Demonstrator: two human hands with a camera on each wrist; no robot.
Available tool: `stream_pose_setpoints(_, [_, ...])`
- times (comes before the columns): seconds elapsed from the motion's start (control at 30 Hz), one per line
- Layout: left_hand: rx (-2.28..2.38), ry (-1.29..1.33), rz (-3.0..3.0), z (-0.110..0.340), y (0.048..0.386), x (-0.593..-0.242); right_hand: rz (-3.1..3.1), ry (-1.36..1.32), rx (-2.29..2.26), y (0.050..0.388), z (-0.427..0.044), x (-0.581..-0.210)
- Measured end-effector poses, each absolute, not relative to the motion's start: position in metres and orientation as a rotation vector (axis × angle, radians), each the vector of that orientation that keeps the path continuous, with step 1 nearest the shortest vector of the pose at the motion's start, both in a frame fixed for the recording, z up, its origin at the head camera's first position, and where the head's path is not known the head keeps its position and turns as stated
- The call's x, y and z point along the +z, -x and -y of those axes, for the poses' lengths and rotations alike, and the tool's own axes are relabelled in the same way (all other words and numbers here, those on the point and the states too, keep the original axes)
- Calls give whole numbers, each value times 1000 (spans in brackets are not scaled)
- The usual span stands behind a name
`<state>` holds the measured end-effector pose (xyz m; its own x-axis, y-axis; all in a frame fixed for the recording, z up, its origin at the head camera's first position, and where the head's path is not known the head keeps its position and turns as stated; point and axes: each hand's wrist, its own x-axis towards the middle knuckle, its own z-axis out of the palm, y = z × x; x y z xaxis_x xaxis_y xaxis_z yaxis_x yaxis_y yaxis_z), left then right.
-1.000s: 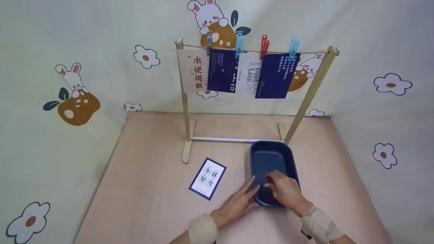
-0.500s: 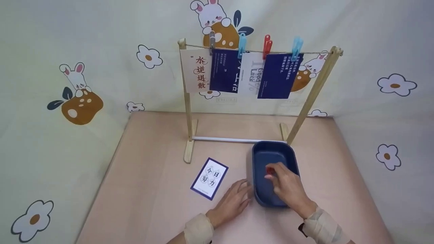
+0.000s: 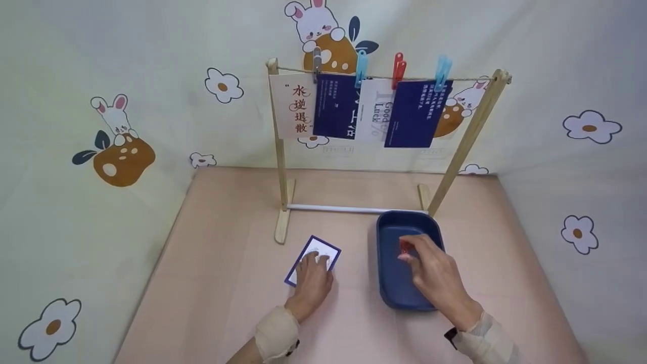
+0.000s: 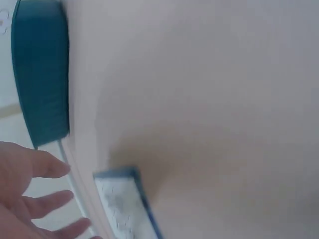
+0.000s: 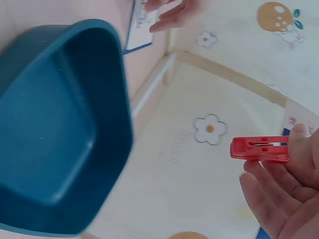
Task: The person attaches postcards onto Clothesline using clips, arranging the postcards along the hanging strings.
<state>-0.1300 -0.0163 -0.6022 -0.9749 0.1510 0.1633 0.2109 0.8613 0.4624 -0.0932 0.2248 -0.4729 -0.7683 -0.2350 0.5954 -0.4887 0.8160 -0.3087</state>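
Over the blue basin [image 3: 404,298], my right hand [image 3: 437,270] pinches a red clothespin [image 5: 259,149] between thumb and fingers, plain to see in the right wrist view. My left hand [image 3: 312,285] hovers over a white card with a dark blue border [image 3: 331,248] lying on the table, its fingers spread and covering much of the print. In the left wrist view a gap shows between the fingers [image 4: 50,204] and the card [image 4: 122,201]. No thing is held in that hand.
Behind stands a wooden rack [image 3: 457,146] with a string across its top. Several cards hang there, among them a dark blue card [image 3: 412,119], under grey, blue and red clothespins [image 3: 399,71]. A white rod [image 3: 349,208] joins the rack's feet, close behind the basin.
My left hand has left the basin's side and moved left over the card. My right hand has risen slightly from inside the basin with the red clothespin.
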Motion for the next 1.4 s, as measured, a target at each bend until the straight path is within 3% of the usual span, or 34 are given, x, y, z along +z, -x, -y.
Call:
stream_pose_setpoints(0.33, [-777,-98,3148,49,154,-591,2422,-565,646,87,-218,-458])
stream_pose_setpoints(0.77, [-973,-269,3261,69,174,-591,2413,-603,659,85,-214,-459])
stream_pose_setpoints(1.13, [-1247,-304,3252,73,167,-593,2405,-579,684,87,-218,-461])
stream_pose_setpoints(1.4, [-1287,-107,3256,75,171,-573,2415,-555,673,90,-222,-463])
